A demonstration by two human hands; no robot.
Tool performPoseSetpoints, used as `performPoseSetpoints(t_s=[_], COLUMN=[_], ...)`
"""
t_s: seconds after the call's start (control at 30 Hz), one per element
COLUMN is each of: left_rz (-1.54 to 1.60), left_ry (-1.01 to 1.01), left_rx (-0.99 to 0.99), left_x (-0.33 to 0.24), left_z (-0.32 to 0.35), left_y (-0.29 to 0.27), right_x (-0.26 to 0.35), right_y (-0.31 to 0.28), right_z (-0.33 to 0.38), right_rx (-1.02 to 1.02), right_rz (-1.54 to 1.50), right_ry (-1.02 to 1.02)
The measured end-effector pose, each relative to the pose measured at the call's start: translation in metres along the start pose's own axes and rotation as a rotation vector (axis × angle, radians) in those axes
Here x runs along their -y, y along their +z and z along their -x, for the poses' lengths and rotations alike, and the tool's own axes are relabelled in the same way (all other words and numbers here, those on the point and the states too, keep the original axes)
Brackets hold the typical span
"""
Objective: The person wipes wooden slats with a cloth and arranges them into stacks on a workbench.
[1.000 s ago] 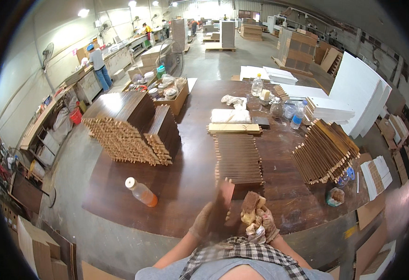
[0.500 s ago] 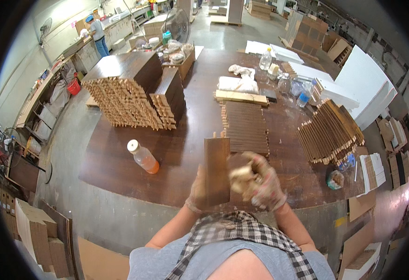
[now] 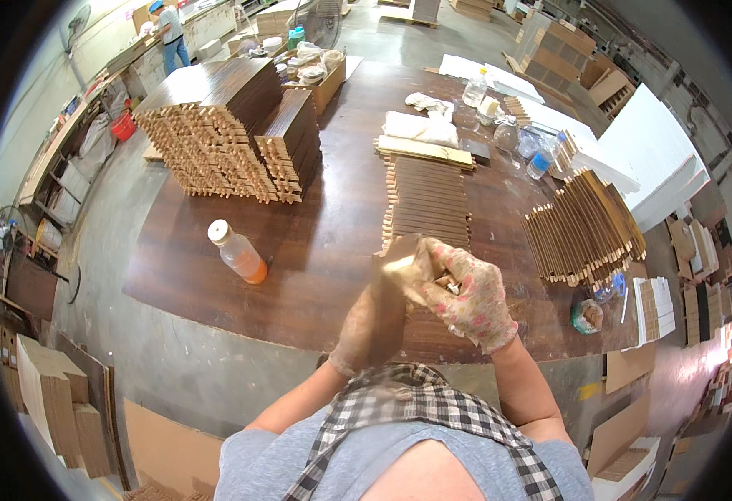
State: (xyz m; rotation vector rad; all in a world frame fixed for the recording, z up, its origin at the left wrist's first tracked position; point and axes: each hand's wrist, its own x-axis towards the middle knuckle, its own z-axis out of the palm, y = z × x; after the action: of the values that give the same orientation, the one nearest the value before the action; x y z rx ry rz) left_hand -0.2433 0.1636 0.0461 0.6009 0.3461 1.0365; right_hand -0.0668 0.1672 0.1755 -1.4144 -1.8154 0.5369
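My left hand (image 3: 354,336), gloved and partly blurred, is closed round the left edge of a dark brown wooden board (image 3: 388,321) held upright above the table's near edge. My right hand (image 3: 479,299), in a pale glove with pink spots, is closed on a crumpled tan piece (image 3: 409,275). Whether that piece is cloth or paper I cannot tell. It lies against the board's upper end and hides part of it. Just beyond my hands is a row of dark wooden slats (image 3: 426,200) with pale pegged ends.
On the dark table (image 3: 191,288) a bottle of orange liquid (image 3: 239,254) stands left. Tall stacked boards (image 3: 203,150) rise behind it. At right are a leaning slat pile (image 3: 583,230), a small jar (image 3: 586,316) and clear bottles (image 3: 474,88). A person (image 3: 171,37) stands far left.
My right hand has moved up and leftward, bringing the crumpled piece onto the board's upper end. The board has tilted and is blurred. The whole view has shifted slightly.
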Motion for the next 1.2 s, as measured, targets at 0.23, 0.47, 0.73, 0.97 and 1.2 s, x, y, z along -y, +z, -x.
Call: performPoseSetpoints(t_s=[0.23, 0.47, 0.73, 0.97, 1.2], left_rz=[-0.479, 0.232, 0.414, 0.447, -0.317], left_ry=[0.047, -0.202, -0.174, -0.159, 0.179], left_rx=[-0.11, -0.053, -0.09, -0.19, -0.766], left_x=[-0.007, -0.028, -0.038, -0.015, 0.026], left_z=[0.009, 0.027, 0.035, 0.057, 0.159], left_y=[-0.011, -0.027, -0.042, -0.058, -0.089], right_x=[-0.003, -0.027, -0.021, -0.053, 0.022], right_y=[0.016, 0.027, 0.062, 0.089, 0.179], right_z=[-0.002, -0.013, -0.017, 0.003, 0.026], right_rx=[-0.051, 0.01, 0.011, 0.068, 0.605], right_rz=[0.059, 0.09, -0.282, -0.718, -1.165], right_ry=[-0.07, 0.166, 0.061, 0.287, 0.379])
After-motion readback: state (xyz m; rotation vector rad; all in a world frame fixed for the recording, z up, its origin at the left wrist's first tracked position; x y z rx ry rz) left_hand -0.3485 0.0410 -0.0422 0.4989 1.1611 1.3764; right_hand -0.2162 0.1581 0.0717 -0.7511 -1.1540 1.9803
